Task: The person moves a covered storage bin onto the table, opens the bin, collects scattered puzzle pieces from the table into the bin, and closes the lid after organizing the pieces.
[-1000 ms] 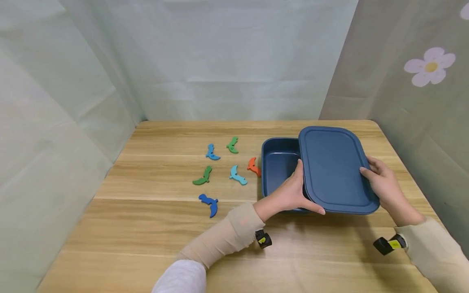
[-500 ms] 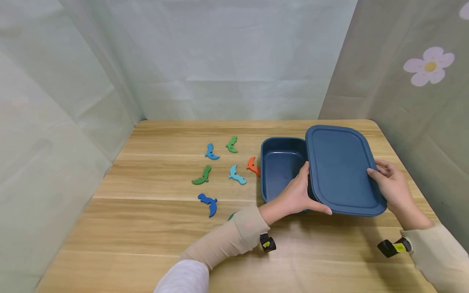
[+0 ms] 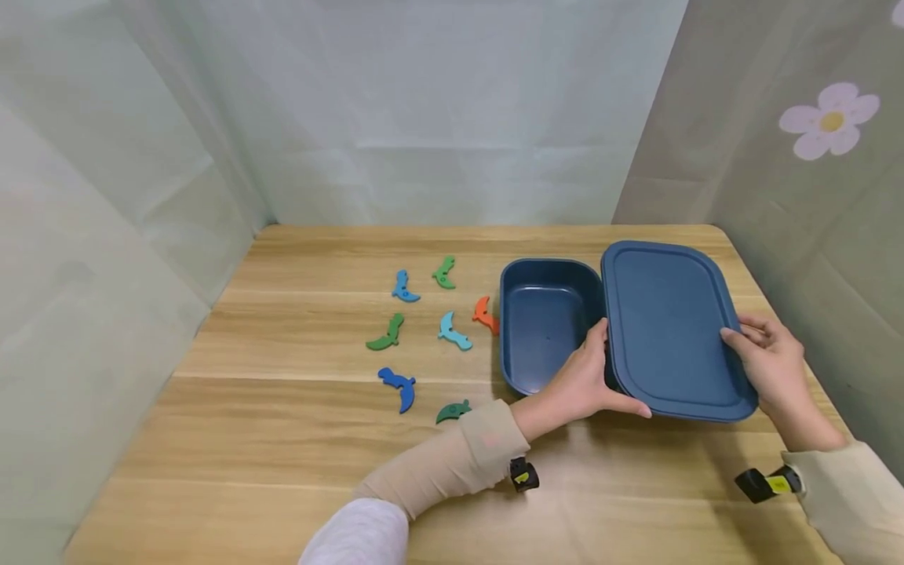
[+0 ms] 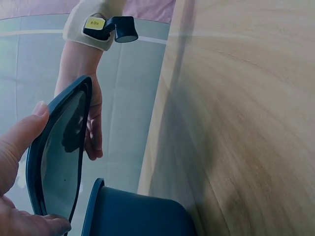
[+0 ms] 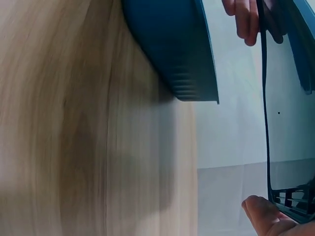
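A dark blue lid point(image 3: 674, 329) is held tilted above the table, at the right side of the matching open box point(image 3: 547, 329). My left hand point(image 3: 572, 384) holds the lid's left edge and near corner between thumb and fingers. At the opposite edge my right hand point(image 3: 773, 369) pinches the lid, thumb on top and fingers beneath. The left wrist view shows the lid point(image 4: 64, 147) edge-on above the box point(image 4: 140, 214), apart from its rim. In the right wrist view the box point(image 5: 172, 49) stands on the table. The box's near right corner is hidden by my left hand.
Several flat bird-shaped pieces lie left of the box on the wooden table point(image 3: 282, 439): an orange one point(image 3: 486, 315) against its side, a light blue one point(image 3: 454, 331), a dark blue one point(image 3: 399, 388). A dark green piece point(image 3: 453, 411) lies beside my left sleeve. Cloth walls point(image 3: 452, 118) surround the table.
Both hands have carried the lid to the right, off the box, exposing more of its inside. My left forearm has uncovered the dark green piece. The other pieces stay where they lie.
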Available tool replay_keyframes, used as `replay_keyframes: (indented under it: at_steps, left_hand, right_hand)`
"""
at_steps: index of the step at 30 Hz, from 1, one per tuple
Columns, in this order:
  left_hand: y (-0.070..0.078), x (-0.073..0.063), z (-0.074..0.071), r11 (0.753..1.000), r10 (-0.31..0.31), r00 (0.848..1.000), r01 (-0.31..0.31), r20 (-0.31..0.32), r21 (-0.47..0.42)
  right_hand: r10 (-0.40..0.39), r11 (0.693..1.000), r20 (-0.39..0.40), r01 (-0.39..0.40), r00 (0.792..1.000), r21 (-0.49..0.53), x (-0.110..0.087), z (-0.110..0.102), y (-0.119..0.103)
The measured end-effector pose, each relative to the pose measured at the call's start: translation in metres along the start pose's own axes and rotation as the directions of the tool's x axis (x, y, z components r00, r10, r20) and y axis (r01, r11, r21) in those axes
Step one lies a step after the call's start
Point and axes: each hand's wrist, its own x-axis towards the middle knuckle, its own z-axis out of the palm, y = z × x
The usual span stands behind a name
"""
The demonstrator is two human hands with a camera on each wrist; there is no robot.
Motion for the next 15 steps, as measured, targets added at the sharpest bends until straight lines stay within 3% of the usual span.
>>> replay_keyframes:
  at_steps: [9, 15]
  left_hand:
    - [0.005, -0.001, 0.007, 0.994, -0.028, 0.999, 0.023, 0.039, 0.105]
    - [0.006, 0.0, 0.011, 0.981, -0.025, 0.997, 0.012, 0.066, 0.193]
  right_hand:
    - [0.042, 0.993, -0.04, -0.047, 0.998, -0.113, -0.001, -0.001, 0.009]
    - [0.046, 0.993, -0.058, -0.051, 0.997, -0.104, -0.001, -0.002, 0.016]
